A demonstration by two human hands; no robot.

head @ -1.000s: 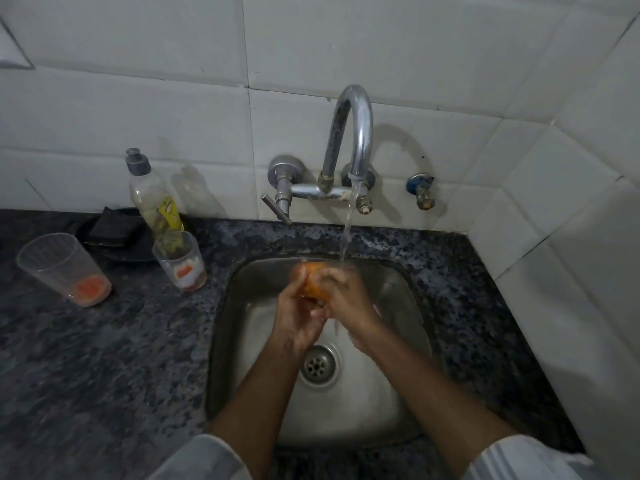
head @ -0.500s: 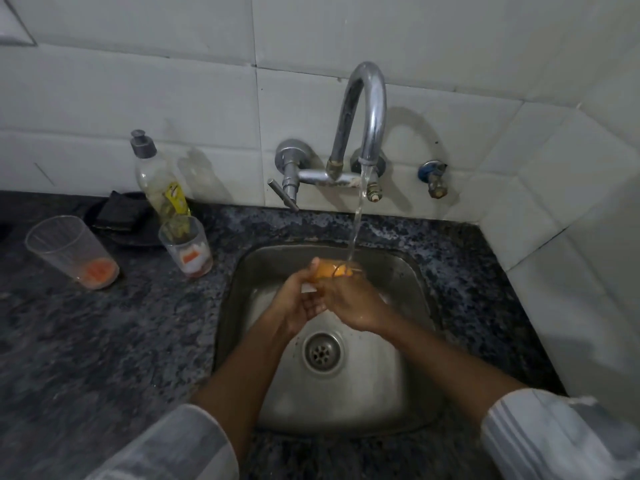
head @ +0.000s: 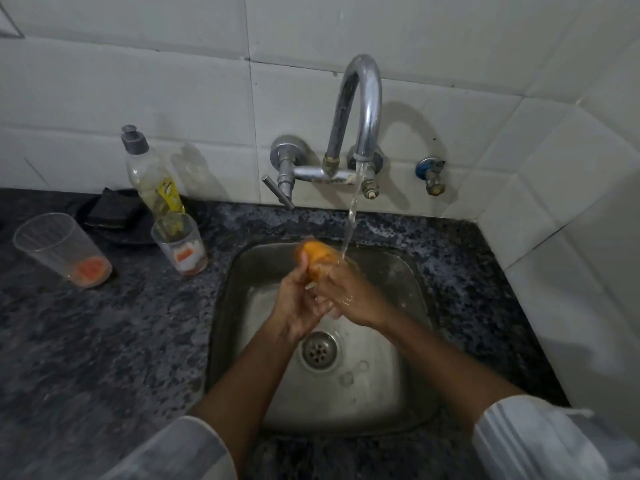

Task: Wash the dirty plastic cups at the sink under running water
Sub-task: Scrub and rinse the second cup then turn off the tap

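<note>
Over the steel sink (head: pixel 388 386) both my hands hold one clear plastic cup (head: pixel 317 259) with orange residue in its base. The base points up and away from me, just left of the water stream (head: pixel 351 216) that falls from the curved tap (head: pixel 362 109). My left hand (head: pixel 296 301) grips the cup from the left. My right hand (head: pixel 351 296) wraps it from the right, wet, with water landing on its fingers. The cup's mouth is hidden between my palms. Two more dirty cups stand on the counter: a tall one (head: pixel 60 249) with orange dregs and a small one (head: pixel 180 245).
A dish soap bottle (head: pixel 149 174) stands behind the small cup, beside a black sponge (head: pixel 110 209) on a dark dish. The drain (head: pixel 318 349) lies below my hands. A small valve (head: pixel 431 174) sticks out of the tiled wall. Dark granite counter (head: pixel 104 341) surrounds the sink.
My hands stay under the tap and keep working the cup; its orange base now shows more, turned up to the left of the stream. My view has shifted slightly.
</note>
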